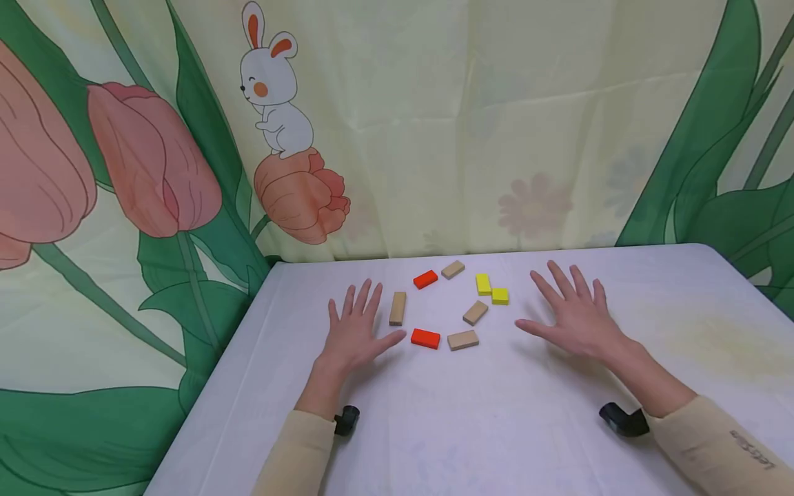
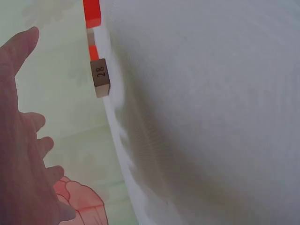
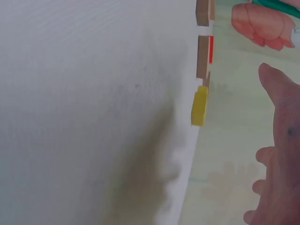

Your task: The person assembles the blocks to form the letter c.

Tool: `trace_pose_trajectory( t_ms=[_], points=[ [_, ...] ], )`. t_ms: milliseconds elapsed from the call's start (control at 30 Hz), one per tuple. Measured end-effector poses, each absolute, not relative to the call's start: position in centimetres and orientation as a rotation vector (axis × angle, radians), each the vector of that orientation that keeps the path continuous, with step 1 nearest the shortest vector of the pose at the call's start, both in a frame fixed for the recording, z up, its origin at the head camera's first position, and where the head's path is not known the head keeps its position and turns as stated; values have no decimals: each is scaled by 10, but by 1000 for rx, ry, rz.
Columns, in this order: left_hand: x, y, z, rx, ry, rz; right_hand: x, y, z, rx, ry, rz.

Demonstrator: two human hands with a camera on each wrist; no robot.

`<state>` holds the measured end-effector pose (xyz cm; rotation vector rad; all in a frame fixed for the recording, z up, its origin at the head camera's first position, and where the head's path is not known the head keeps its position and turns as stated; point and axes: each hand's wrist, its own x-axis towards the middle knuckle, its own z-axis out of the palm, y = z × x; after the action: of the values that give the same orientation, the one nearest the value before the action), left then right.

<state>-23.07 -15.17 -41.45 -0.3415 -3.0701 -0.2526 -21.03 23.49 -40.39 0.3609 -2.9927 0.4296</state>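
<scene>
Several small rectangular blocks lie scattered on the white tabletop between the two hands. My left hand (image 1: 351, 337) hovers with fingers spread, nearest to an upright-pointing wooden block (image 1: 398, 308) and a red block (image 1: 425, 338). In the left wrist view, a wooden block (image 2: 100, 77) carries the number 28. My right hand (image 1: 579, 318) is likewise spread above the table, holding nothing, to the right of a yellow block (image 1: 500, 296). Another yellow block (image 1: 483, 284) touches or nearly touches it. Other wooden blocks (image 1: 463, 340) and a second red block (image 1: 425, 279) lie around these.
A white cloth covers the table (image 1: 471, 427). Behind it hangs a curtain (image 1: 409, 138) printed with tulips, leaves and a rabbit. Each wrist wears a small black camera, the left one (image 1: 347, 420) and the right one (image 1: 624, 420), just beyond the beige sleeves.
</scene>
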Motion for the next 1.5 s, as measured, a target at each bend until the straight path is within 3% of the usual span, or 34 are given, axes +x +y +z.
trace_pose_trajectory(
  t_ms=[1500],
  points=[
    [-239, -136, -414, -387, -2926, -593, -225, 199, -411, 478, -2853, 603]
  ],
)
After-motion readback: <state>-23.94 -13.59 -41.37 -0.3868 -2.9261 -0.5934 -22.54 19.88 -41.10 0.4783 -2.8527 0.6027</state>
